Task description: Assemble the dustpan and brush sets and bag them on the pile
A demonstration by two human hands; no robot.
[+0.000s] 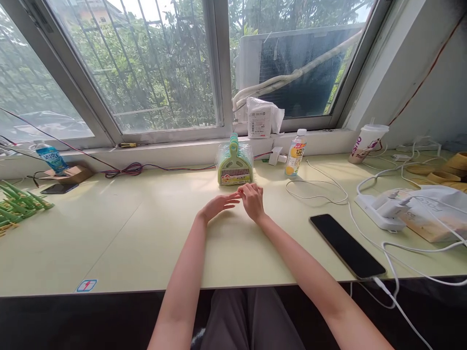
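Observation:
Both my forearms reach over a pale green table (120, 228). My left hand (216, 206) lies low over the tabletop with its fingers stretched out toward the right, holding nothing. My right hand (251, 198) has its fingers curled, and its fingertips meet those of the left hand; anything between them is too small to make out. Just beyond the hands stands a wrapped green mini broom and dustpan set (234, 166), untouched.
A black phone (346, 245) on a white cable lies at the right, near a white power strip (379, 211) and a white bag (434, 211). A drink bottle (295, 153), a cup (367, 142) and a tissue pack (260, 119) stand by the window. Green clips (20, 204) lie far left.

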